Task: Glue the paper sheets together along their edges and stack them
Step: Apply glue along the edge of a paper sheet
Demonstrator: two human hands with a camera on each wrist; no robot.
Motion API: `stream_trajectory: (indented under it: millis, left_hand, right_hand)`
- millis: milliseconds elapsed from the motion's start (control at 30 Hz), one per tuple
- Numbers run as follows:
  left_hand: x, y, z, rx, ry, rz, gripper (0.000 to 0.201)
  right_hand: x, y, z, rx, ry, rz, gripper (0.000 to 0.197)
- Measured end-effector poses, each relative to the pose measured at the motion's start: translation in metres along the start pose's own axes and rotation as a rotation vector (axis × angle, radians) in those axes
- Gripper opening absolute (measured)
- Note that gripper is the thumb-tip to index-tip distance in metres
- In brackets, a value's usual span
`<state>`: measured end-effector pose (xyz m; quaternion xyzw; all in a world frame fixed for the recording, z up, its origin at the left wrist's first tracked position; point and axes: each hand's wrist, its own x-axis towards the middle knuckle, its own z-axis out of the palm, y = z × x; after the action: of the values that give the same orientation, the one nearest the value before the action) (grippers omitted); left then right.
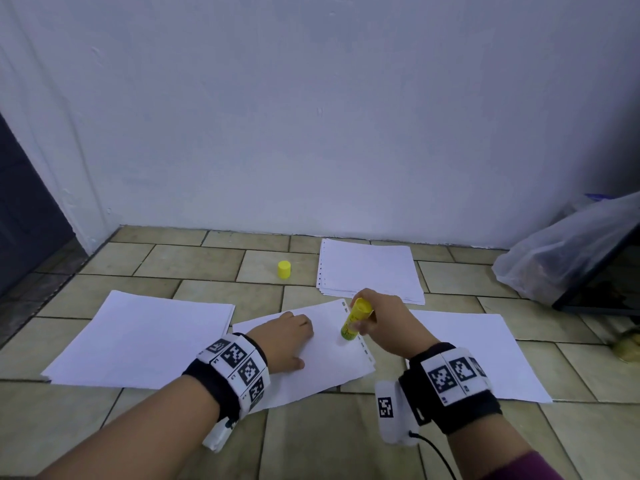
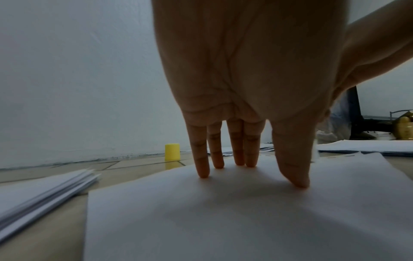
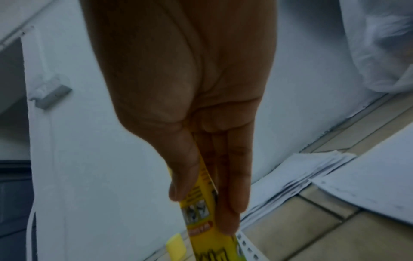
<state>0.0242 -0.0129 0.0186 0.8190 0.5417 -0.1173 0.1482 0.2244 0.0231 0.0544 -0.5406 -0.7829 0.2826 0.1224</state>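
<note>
While the left hand (image 1: 284,337) presses straight fingers (image 2: 202,159) flat on the middle sheet (image 1: 325,358) lying on the tiled floor (image 1: 194,261), the right hand (image 1: 384,320) grips the yellow glue stick (image 1: 356,318), tip down on that sheet's punched edge at 3 o'clock. The yellow cap (image 1: 284,270) stands at 12 o'clock, with paper stacks at 9 o'clock (image 1: 138,334), 1 o'clock (image 1: 370,268) and 3 o'clock (image 1: 485,351).

Head view downward, wrist views close, perhaps floor-level

On the tiled floor (image 1: 194,261), the single white sheet (image 1: 325,362) lies between two white paper stacks (image 1: 138,337); the small yellow plastic cap (image 1: 284,270) stands behind it.
</note>
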Motion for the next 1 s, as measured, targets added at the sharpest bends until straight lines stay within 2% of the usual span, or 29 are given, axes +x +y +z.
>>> stream_trajectory:
  millis: [133,300,367,467,600,667,833,1000]
  left_hand:
    - [0.0,0.0,-0.002,0.027,-0.019,-0.001,0.051]
    - [-0.003,-0.001,-0.005,0.103,-0.028,0.012,0.054]
    - [-0.004,0.001,-0.007,0.093,-0.027,-0.03,0.052]
    - [-0.008,0.004,-0.008,0.073,-0.039,-0.089,0.057]
    - [-0.011,0.005,0.001,-0.036,0.029,0.0,0.059]
    - [-0.012,0.005,0.003,-0.03,0.023,0.02,0.061]
    - [-0.012,0.002,-0.001,0.033,0.038,-0.101,0.064]
    - [-0.008,0.0,0.003,-0.037,0.033,-0.103,0.067]
  right_hand:
    - [-0.022,0.005,-0.007,-0.055,-0.065,-0.003,0.021]
    - [-0.031,0.007,-0.012,-0.078,-0.09,-0.001,0.021]
    - [-0.03,0.007,-0.015,-0.02,-0.034,0.019,0.018]
    - [-0.026,0.009,-0.019,0.139,0.141,0.053,0.017]
    - [-0.02,0.007,-0.016,0.268,0.288,0.072,0.016]
    - [-0.017,0.005,-0.011,0.289,0.307,0.072,0.016]
    - [-0.007,0.0,0.002,0.311,0.306,0.084,0.017]
    - [0.01,-0.011,0.018,0.241,0.261,0.026,0.023]
